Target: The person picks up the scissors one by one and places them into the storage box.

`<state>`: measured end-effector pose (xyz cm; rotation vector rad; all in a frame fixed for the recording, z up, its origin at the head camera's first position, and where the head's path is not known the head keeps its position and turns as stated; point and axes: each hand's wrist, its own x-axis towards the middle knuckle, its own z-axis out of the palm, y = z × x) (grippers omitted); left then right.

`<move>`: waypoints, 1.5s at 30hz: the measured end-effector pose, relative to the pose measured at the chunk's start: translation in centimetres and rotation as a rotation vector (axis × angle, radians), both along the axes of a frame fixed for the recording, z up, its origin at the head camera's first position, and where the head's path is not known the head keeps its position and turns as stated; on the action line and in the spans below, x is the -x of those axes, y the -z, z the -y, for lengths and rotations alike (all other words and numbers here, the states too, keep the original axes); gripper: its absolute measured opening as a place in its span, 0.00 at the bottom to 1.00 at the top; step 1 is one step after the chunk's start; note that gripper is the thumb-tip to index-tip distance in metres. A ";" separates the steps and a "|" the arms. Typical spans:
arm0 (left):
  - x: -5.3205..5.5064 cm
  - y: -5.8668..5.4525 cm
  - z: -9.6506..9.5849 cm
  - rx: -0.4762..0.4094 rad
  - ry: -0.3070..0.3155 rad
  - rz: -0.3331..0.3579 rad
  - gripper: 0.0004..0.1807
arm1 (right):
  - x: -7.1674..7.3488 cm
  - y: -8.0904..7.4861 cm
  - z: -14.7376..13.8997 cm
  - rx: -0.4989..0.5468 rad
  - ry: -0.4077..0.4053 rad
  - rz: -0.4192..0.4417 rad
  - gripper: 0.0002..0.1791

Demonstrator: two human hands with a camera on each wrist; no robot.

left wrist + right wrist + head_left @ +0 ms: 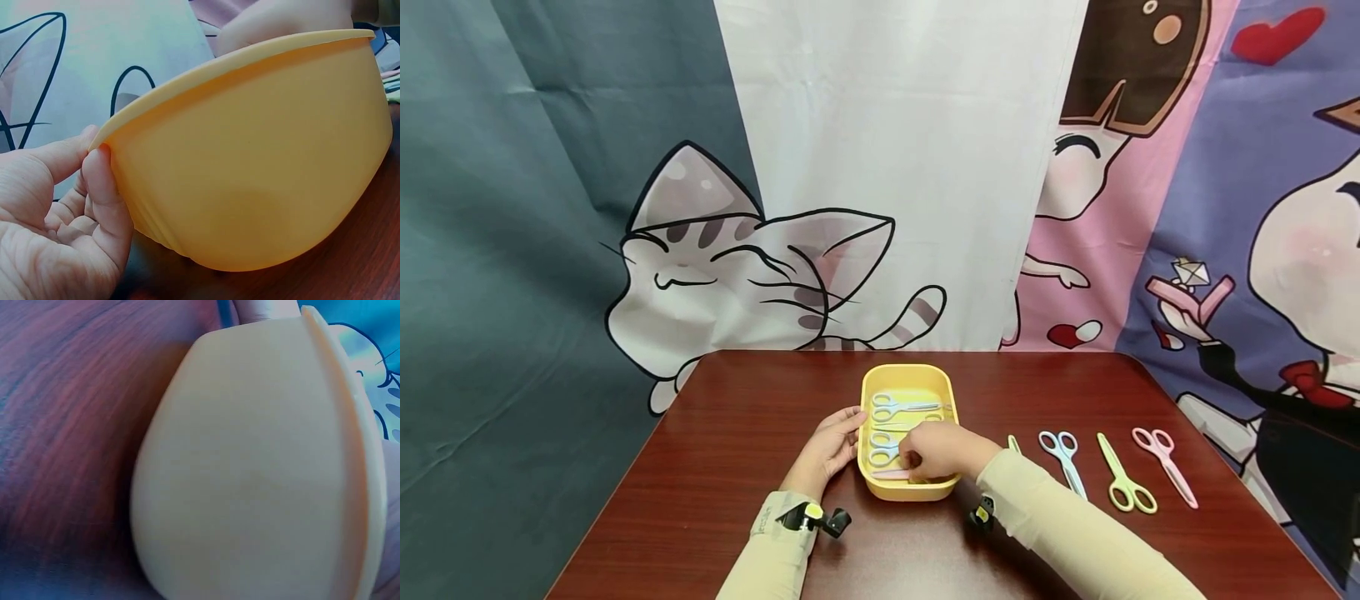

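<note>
A yellow plastic basket (906,493) stands on the table in front of me. Its left rim is pinched by my left hand (831,446); in the left wrist view the thumb and a finger meet at the rim of the basket (250,144). Over the near right part of the basket reaches my right hand (940,450), its curled fingers down at a pair of pink scissors (889,474). The pink tip points left, and the handles are hidden under the hand. Behind them lie blue scissors (883,457), with more blue scissors (906,407) farther back and a pale yellow-green pair (889,427) between.
Right of the basket, blue scissors (1063,458), green scissors (1123,482) and pink scissors (1167,458) lie apart on the brown table (737,400). Another green tip (1013,443) shows beyond my right sleeve. A cartoon-printed cloth (887,125) hangs behind the table.
</note>
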<state>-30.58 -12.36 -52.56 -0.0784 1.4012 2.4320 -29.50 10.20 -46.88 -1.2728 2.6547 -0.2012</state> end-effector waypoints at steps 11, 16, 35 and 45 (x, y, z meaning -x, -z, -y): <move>0.0 -0.1 0.0 -0.005 -0.007 -0.001 0.08 | -0.1 0.8 -0.2 0.019 -0.012 -0.073 0.10; -0.1 0.0 -0.2 -0.006 -0.020 0.001 0.10 | -0.7 0.3 -0.8 0.143 0.007 -0.152 0.08; 0.0 0.8 0.4 -0.010 -0.017 -0.093 0.16 | -2.4 0.3 -12.4 0.604 0.523 -0.308 0.09; -0.2 0.8 0.6 0.003 -0.011 -0.107 0.17 | -4.2 3.7 -16.5 0.462 0.365 -0.446 0.13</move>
